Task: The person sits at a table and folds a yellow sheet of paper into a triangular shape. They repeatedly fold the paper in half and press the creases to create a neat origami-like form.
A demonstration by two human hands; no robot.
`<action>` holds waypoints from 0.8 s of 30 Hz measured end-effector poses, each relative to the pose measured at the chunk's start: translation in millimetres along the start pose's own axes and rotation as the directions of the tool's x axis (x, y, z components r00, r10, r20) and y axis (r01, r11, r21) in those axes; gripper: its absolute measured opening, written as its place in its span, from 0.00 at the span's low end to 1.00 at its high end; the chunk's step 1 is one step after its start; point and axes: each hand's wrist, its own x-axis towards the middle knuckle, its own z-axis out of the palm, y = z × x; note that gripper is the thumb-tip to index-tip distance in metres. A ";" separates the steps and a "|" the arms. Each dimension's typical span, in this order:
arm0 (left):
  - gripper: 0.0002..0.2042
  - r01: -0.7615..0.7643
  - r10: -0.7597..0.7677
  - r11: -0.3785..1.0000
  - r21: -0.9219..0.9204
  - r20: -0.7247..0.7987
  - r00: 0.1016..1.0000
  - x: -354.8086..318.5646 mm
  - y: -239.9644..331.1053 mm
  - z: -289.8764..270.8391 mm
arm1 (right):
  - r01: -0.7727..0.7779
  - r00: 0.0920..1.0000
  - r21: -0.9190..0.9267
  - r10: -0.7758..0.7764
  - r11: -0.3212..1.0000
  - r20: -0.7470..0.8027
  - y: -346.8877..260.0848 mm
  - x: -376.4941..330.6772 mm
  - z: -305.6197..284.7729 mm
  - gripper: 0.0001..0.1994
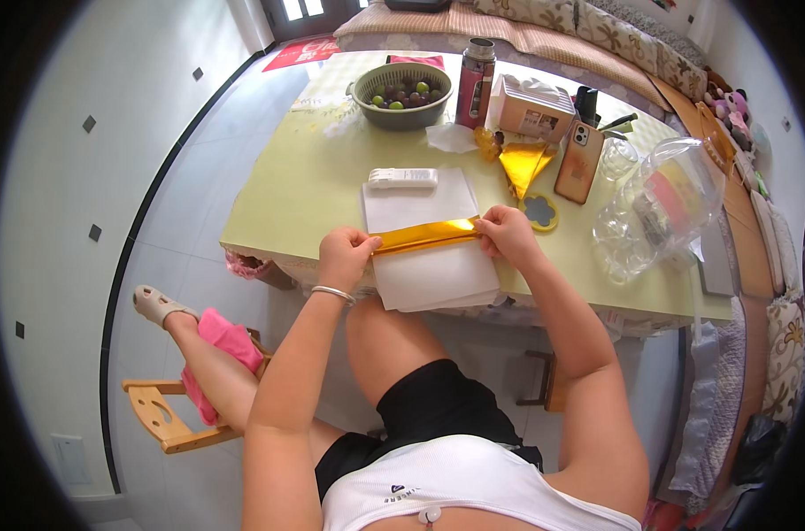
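A folded strip of shiny gold paper (pixel 427 235) stretches between my two hands over a stack of white paper (pixel 433 281). My left hand (pixel 346 253) pinches its left end, and my right hand (pixel 506 234) pinches the right end. Lengthwise creases run along the strip. Just beyond it, a white stapler-like tool (pixel 402 179) lies on the paper. Farther back, to the right, rests a pointed gold foil piece (pixel 525 166). A yellow flower-shaped mirror (pixel 539 212) lies close to my right hand.
On the green table (pixel 287 190) stand a grape-filled colander (pixel 400 117), a red bottle (pixel 476 84), a tissue box (pixel 535 111) and a phone (pixel 579 163). A clear plastic bag (pixel 619 232) spreads at the right. A wooden chair (pixel 159 416) holds pink cloth at lower left.
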 end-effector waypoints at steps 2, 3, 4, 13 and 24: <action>0.09 -0.055 0.058 0.995 0.082 -0.032 0.998 -3.1 -1.2 1.6 | 0.053 0.998 -0.104 -0.055 0.993 -0.012 -2.2 -6.0 0.0 0.09; 0.09 -0.111 0.117 0.986 0.126 -0.045 0.992 -3.0 -1.4 0.6 | 0.056 0.998 -0.120 -0.058 0.991 -0.017 -3.6 -7.2 1.9 0.09; 0.09 -0.165 0.176 0.972 0.169 -0.055 0.983 -3.1 -1.4 -0.6 | 0.058 0.998 -0.137 -0.061 0.989 -0.022 -5.2 -8.4 3.9 0.09; 0.08 -0.281 0.294 0.876 0.393 0.028 0.955 -5.6 8.4 2.5 | 0.082 0.995 -0.255 -0.096 0.963 -0.042 -8.1 -12.6 5.4 0.10; 0.22 -0.745 0.562 0.095 0.660 0.582 0.587 -8.2 32.0 18.5 | 0.407 0.739 -0.857 -0.665 0.317 0.105 -5.6 -16.2 24.4 0.14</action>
